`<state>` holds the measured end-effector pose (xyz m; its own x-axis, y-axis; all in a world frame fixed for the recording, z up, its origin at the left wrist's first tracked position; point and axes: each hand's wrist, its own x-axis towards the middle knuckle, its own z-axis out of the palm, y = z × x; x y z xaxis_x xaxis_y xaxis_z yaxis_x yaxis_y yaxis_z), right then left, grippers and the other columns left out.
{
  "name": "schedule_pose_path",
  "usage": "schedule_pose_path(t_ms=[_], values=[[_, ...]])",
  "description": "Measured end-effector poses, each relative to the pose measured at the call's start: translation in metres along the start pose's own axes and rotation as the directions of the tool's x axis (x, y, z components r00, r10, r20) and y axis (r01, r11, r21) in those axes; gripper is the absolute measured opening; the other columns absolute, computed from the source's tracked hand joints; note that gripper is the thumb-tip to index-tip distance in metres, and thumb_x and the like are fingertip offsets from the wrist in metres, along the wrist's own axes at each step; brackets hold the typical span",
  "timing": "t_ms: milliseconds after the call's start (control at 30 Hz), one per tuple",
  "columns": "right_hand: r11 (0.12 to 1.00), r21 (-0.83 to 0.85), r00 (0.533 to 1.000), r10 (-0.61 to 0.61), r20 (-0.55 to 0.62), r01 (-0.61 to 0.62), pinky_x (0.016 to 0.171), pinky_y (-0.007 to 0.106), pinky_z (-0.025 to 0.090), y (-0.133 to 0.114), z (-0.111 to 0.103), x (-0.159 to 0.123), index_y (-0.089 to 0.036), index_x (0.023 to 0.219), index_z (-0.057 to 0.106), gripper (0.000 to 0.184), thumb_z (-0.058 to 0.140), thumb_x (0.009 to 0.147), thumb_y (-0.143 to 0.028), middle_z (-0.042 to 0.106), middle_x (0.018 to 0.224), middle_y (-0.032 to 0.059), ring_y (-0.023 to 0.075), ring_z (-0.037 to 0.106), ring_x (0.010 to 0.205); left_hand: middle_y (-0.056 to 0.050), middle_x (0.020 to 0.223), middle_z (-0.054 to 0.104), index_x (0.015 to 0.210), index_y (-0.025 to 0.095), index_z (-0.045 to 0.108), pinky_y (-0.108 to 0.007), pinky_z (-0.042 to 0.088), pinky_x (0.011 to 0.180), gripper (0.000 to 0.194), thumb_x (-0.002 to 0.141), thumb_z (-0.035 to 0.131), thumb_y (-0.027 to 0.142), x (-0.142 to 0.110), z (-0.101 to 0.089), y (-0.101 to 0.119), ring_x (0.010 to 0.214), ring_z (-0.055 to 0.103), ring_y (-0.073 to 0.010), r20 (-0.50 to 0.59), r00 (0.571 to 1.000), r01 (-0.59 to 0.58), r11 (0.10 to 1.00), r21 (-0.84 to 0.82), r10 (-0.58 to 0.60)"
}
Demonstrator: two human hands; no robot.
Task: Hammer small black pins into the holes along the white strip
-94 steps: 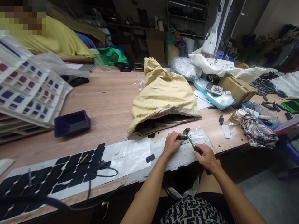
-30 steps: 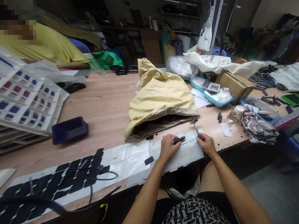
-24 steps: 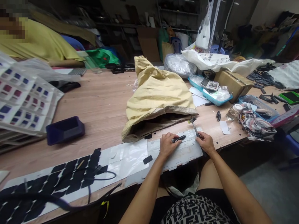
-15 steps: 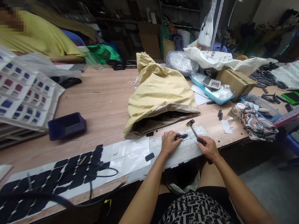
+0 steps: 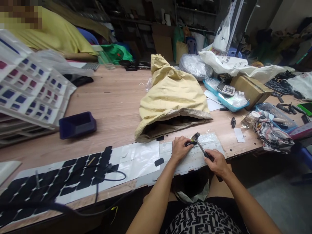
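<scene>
My right hand is wrapped round the dark handle of a small hammer. The hammer's head is at the black piece, a short slim part whose exact kind I cannot make out. Fingers of my left hand pinch that piece down on the work surface. Beneath both hands lies a clear plastic-covered sheet at the table's front edge. Just beyond sits a yellow sack, its dark mouth facing me. One black rounded pad lies left of my left wrist.
Rows of black pads on white sheeting, crossed by a black cable, fill the front left. A dark blue bin stands near a white crate. On the right are a blue basket, a bottle and a calculator. A person in yellow is across the table.
The hammer head has come down from above onto the black piece held in my left hand. The whole view has shifted slightly, moving things rightward.
</scene>
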<state>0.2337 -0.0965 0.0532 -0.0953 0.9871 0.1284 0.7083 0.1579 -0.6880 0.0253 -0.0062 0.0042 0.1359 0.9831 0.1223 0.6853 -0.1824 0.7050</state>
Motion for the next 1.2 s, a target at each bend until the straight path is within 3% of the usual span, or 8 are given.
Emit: schedule_pose_path(t_ms=[167,467,600,733,867,1033,1100,1200], values=[[0.997,0.052,0.997,0.051,0.049,-0.053,0.072,0.03,0.051,0.009,0.002,0.012,-0.025,0.107,0.076,0.031,0.064,0.078,-0.029,0.068,0.08,0.003,0.0191,0.061,0.073,-0.002,0.096,0.068,0.096,0.029,0.074,-0.04,0.036,0.091,0.019,0.077,0.074,0.035,0.0,0.0,0.0,0.102,0.052,-0.0251,0.001,1.0,-0.004,1.0,-0.014,0.004],[0.951,0.261,0.968,0.206,-0.145,-0.163,0.069,0.027,0.049,0.052,-0.005,0.08,-0.017,0.097,0.073,0.032,0.057,0.08,-0.038,0.069,0.07,0.0008,0.0178,0.064,0.069,-0.003,0.094,0.067,0.092,0.027,0.072,-0.04,0.039,0.093,0.014,0.08,0.071,0.033,-0.006,-0.011,0.008,0.1,0.053,-0.0245,-0.053,0.998,-0.048,0.998,-0.037,0.046],[0.942,0.284,0.958,0.233,-0.17,-0.179,0.07,0.026,0.05,0.062,0.0,0.081,-0.017,0.097,0.072,0.031,0.058,0.079,-0.038,0.07,0.071,0.0007,0.0177,0.065,0.069,-0.006,0.088,0.065,0.092,0.024,0.071,-0.041,0.042,0.088,0.014,0.082,0.067,0.035,-0.056,-0.014,0.022,0.092,0.056,-0.0242,-0.17,0.965,-0.201,0.979,0.024,0.202],[0.943,0.274,0.954,0.242,-0.174,-0.189,0.071,0.026,0.05,0.064,0.003,0.079,-0.018,0.098,0.073,0.031,0.061,0.077,-0.037,0.072,0.075,0.0003,0.0178,0.066,0.071,-0.006,0.078,0.063,0.093,0.025,0.07,-0.039,0.044,0.072,0.013,0.086,0.061,0.031,-0.138,0.001,0.032,0.074,0.055,-0.0213,-0.005,0.909,-0.417,0.908,0.034,0.418],[0.949,0.252,0.954,0.24,-0.179,-0.191,0.071,0.026,0.05,0.063,0.002,0.08,-0.019,0.098,0.074,0.031,0.06,0.077,-0.037,0.071,0.074,0.0001,0.0181,0.065,0.071,-0.008,0.087,0.063,0.107,0.024,0.068,-0.037,0.047,0.07,0.022,0.086,0.061,0.023,-0.18,0.018,0.033,0.079,0.057,-0.0221,0.082,0.928,-0.37,0.922,0.111,0.363],[0.955,0.237,0.955,0.227,-0.189,-0.18,0.074,0.027,0.05,0.064,0.002,0.081,-0.02,0.099,0.074,0.03,0.061,0.077,-0.037,0.072,0.077,0.0003,0.0178,0.065,0.072,-0.01,0.096,0.064,0.113,0.025,0.067,-0.039,0.049,0.085,0.027,0.089,0.057,0.028,-0.112,-0.01,0.019,0.091,0.06,-0.0239,-0.146,0.941,-0.289,0.949,0.127,0.306],[0.954,0.244,0.957,0.224,-0.186,-0.176,0.073,0.027,0.05,0.064,0.002,0.082,-0.019,0.098,0.074,0.03,0.061,0.077,-0.037,0.072,0.076,0.0006,0.0175,0.065,0.071,-0.012,0.101,0.064,0.113,0.022,0.068,-0.041,0.049,0.091,0.029,0.09,0.052,0.031,-0.06,-0.035,0.004,0.1,0.059,-0.0266,-0.324,0.938,-0.075,0.986,0.15,0.121],[0.952,0.255,0.957,0.223,-0.185,-0.172,0.071,0.026,0.05,0.063,0.002,0.082,-0.019,0.097,0.073,0.03,0.06,0.077,-0.036,0.071,0.073,0.0002,0.0172,0.064,0.069,-0.02,0.113,0.063,0.11,0.015,0.069,-0.049,0.046,0.095,0.034,0.088,0.05,0.033,0.011,-0.071,-0.024,0.111,0.057,-0.0355,-0.509,0.828,0.357,0.922,0.152,-0.237]])
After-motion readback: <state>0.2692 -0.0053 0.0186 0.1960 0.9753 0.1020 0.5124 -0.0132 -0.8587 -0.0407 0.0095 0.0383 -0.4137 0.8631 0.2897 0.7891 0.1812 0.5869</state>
